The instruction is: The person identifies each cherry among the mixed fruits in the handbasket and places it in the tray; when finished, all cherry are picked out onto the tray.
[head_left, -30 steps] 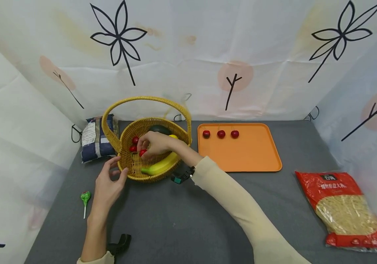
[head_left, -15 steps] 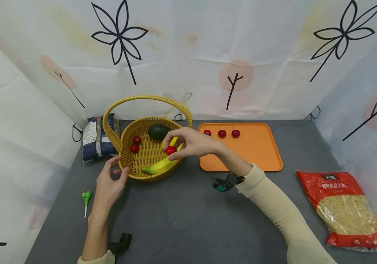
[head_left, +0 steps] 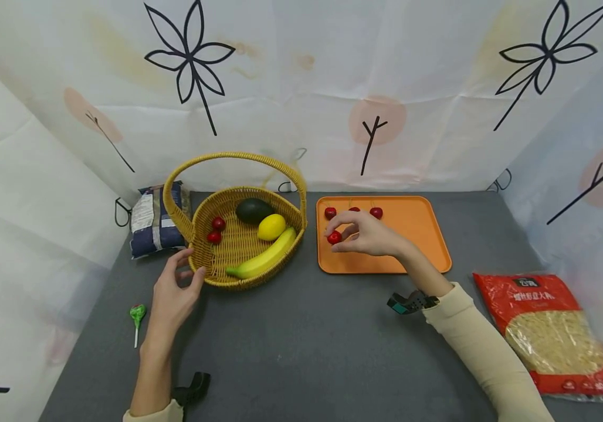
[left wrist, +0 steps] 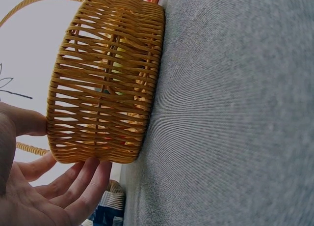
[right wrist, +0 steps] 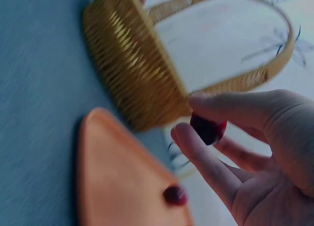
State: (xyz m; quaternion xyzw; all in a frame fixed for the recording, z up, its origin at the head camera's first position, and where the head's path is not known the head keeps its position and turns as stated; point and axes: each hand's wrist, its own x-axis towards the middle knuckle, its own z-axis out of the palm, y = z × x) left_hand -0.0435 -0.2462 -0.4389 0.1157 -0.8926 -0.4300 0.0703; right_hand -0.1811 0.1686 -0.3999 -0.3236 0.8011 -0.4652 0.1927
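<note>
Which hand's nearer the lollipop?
Left. The left hand is beside the lollipop, touching the basket; the right hand is farther off, over the tray.

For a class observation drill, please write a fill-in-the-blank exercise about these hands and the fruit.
1. The right hand pinches a red fruit, a ____, over the orange tray.
2. The left hand touches the side of the wicker ____.
3. The long yellow fruit beside the lemon is a ____.
Missing words: cherry; basket; banana.
</note>
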